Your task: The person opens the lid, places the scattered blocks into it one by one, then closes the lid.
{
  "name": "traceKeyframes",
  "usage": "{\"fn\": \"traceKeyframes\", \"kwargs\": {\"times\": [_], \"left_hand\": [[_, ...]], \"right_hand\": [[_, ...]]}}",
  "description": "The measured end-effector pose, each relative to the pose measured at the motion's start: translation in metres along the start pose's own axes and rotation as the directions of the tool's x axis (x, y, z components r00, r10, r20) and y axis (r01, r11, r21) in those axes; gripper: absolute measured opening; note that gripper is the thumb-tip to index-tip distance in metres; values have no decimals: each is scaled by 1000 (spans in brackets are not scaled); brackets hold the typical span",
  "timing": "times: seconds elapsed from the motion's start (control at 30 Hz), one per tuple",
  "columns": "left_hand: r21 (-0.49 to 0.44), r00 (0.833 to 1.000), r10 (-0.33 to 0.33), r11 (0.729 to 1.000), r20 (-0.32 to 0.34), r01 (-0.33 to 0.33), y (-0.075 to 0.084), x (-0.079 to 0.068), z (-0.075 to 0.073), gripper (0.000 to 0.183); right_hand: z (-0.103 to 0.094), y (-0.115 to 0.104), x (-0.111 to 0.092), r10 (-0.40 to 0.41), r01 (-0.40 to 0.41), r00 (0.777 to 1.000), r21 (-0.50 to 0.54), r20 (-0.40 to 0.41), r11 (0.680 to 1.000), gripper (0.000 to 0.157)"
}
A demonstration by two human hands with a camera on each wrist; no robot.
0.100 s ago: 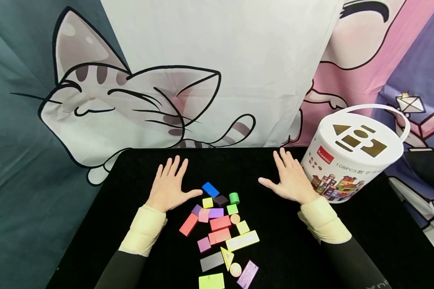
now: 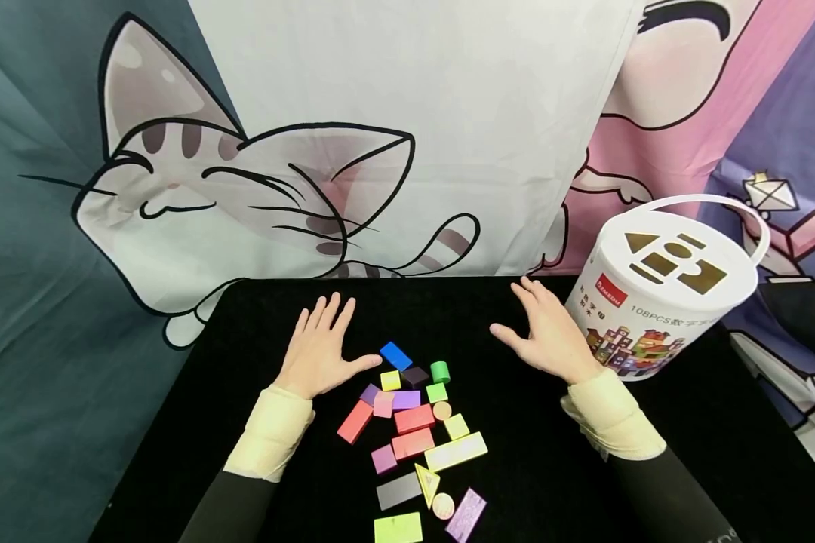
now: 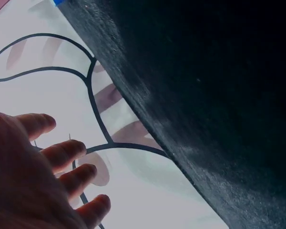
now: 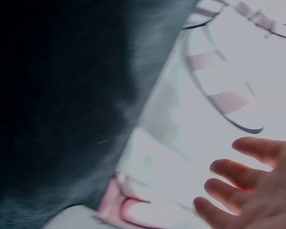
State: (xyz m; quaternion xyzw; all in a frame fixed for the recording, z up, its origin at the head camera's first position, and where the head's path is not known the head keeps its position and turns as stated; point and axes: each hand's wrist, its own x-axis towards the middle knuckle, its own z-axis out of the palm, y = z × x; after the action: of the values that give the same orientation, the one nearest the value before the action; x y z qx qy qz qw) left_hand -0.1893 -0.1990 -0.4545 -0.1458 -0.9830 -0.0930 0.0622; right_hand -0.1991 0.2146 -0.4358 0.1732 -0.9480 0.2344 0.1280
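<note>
Across the black worktop (image 2: 516,483): loose blocks (image 2: 414,418) and a bucket (image 2: 625,309) marked "108PCS"

At the worktop's far right corner, the white bucket stands upright. Its red label (image 2: 611,291) seems to read "OZMEDU", the first letter being uncertain; beside it runs "108PCS", followed by Chinese characters, with smaller Chinese print under the label. Shapes are cut through the lid (image 2: 728,249), and the handle (image 2: 702,199) is raised.

Near the far edge, both grips have their fingers extended and hold nothing. The left grip (image 2: 321,351) spreads its fingers, its thumb tip just beside the blue block (image 2: 396,356). The right grip (image 2: 546,335) is close by the bucket, fingertips at the far edge; whether its wrist touches the bucket, or either palm the worktop, I cannot tell.

The blocks run from the middle toward the near edge, which falls out of view. The green cylinder (image 2: 440,371) is at the far end, the long pale-yellow block (image 2: 456,452) partway down, and the lime block (image 2: 398,528) nearest. Black surface stretches from the blocks to the right grip, and outward from the left forearm to the left edge. Behind the far edge hangs printed cloth (image 2: 448,90); lettering on the right sleeve (image 2: 659,490) is too partial to read.
</note>
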Motion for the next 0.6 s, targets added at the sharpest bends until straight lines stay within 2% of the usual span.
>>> {"fn": "traceKeyframes", "kwargs": {"times": [0.03,0.1,0.17,0.23,0.33,0.43,0.53,0.6], "left_hand": [[-9,1000,13,1000,-18,-14,1,0,-1,116],[-31,997,48,998,-65,-50,4,1,-3,111],[-51,989,91,994,-117,-98,8,2,-6,105],[-65,978,136,987,-156,-147,13,2,-8,97],[-78,963,195,974,-188,-212,20,3,-10,84],[-96,946,246,958,-209,-270,27,3,-12,67],[-114,931,288,941,-224,-319,33,2,-13,51],[-129,925,307,932,-223,-340,37,1,-13,44]], "right_hand": [[-6,-4,0,-37,38,997,26,-70,999,74],[-22,-11,-1,-98,114,973,69,-207,991,53],[-41,-18,-3,-150,193,929,96,-338,977,37],[-63,-23,-8,-181,255,882,116,-436,960,29],[-97,-28,-19,-176,295,815,134,-552,946,22],[-127,-26,-31,-131,271,745,117,-654,955,23],[-150,-9,-41,-50,194,663,106,-747,975,27],[-162,4,-49,58,97,633,154,-772,983,28]]}}
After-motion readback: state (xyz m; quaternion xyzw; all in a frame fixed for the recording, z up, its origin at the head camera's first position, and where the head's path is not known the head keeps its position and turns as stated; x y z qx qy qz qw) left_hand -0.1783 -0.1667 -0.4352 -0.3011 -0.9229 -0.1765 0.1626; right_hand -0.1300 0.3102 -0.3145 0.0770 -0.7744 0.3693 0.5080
